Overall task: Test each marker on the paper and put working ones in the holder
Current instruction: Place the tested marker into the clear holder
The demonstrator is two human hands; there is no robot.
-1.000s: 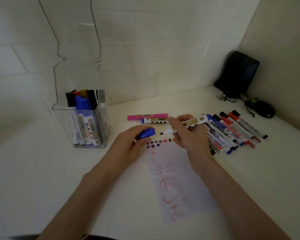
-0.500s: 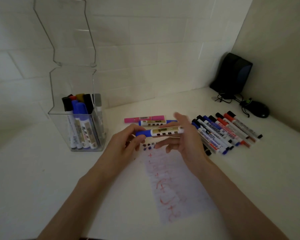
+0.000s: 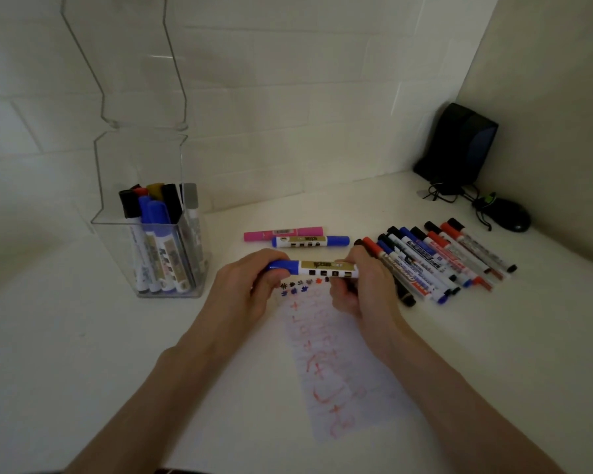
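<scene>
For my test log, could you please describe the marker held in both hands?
The marker has a white, plastic-looking barrel with a gold label and black squares, and a blue cap on its left end. It is level above the paper; the left hand grips the cap, the right hand the other end.

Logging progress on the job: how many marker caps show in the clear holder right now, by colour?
Black caps: 2
Blue caps: 2
Red cap: 1
Yellow-brown cap: 1
Grey cap: 1
Total: 7 showing in the holder; any marker hidden behind these cannot be told.
</scene>
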